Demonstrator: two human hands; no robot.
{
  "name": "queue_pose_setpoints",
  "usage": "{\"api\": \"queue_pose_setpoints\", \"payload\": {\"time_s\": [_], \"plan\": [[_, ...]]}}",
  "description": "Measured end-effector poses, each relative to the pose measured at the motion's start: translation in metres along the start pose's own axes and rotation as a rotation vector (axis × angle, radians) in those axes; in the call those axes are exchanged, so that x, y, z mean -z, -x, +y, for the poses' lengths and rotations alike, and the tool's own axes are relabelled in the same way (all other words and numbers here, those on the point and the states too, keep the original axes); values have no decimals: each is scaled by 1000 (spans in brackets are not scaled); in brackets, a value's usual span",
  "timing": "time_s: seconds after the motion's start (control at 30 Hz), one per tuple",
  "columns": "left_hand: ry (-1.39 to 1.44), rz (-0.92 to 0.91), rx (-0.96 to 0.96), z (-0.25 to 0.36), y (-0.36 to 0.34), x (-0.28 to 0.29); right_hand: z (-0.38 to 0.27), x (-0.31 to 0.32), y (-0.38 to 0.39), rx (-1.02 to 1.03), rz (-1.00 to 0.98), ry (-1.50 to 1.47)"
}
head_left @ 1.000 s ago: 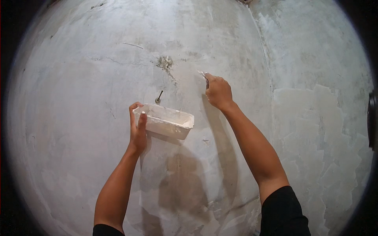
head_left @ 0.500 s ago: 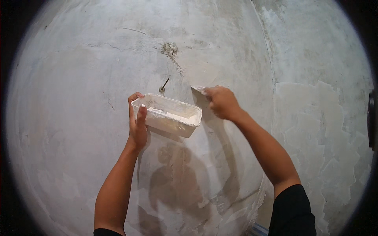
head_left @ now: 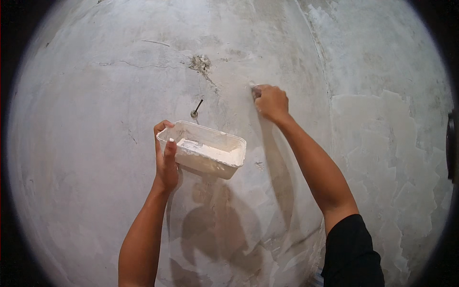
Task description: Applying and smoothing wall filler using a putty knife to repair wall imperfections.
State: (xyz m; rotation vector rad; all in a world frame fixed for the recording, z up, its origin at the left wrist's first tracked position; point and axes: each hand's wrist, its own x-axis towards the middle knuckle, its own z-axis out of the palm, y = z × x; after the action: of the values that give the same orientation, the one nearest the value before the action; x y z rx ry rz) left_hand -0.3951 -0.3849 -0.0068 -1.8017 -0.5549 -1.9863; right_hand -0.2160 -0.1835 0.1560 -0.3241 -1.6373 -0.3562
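Observation:
My left hand [head_left: 166, 160] grips the left end of a translucent rectangular plastic tub [head_left: 210, 161], thumb over the near rim and fingers behind. Pale wet filler [head_left: 210, 150] coats the tub's floor and rim. The tub tilts a little down to the right, in front of a grey plastered wall [head_left: 86, 158]. Higher and to the right, my right hand [head_left: 272, 102] is closed against the wall around a putty knife [head_left: 252, 84]. Only a small whitish bit of it shows past the fingers; the hand hides its handle.
A dark bolt [head_left: 197, 107] sticks out of the wall just above the tub. Up from it are a rough broken hole [head_left: 200, 63] and a crack. To the right, past a vertical seam, lies a lighter filled patch [head_left: 389, 143]. A dark object [head_left: 451, 146] stands at the right edge.
My right hand has moved up along the wall and turned, so less of the putty knife shows. The tub sits slightly lower in view, still in my left hand.

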Motion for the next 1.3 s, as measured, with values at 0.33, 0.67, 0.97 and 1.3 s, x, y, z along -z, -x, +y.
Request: {"api": "queue_pose_setpoints", "payload": {"time_s": [0.33, 0.67, 0.97, 1.3], "plan": [[18, 29, 3, 0, 5, 3, -5, 16, -5, 286, 57, -324], [-97, -17, 28, 12, 7, -1, -14, 9, -47, -31, 49, -51], [-75, -23, 21, 6, 6, 4, -31, 13, 14, 383, -217, -116], [-38, -6, 59, 8, 6, -3, 2, -5, -15, 147, 211, -167]]}}
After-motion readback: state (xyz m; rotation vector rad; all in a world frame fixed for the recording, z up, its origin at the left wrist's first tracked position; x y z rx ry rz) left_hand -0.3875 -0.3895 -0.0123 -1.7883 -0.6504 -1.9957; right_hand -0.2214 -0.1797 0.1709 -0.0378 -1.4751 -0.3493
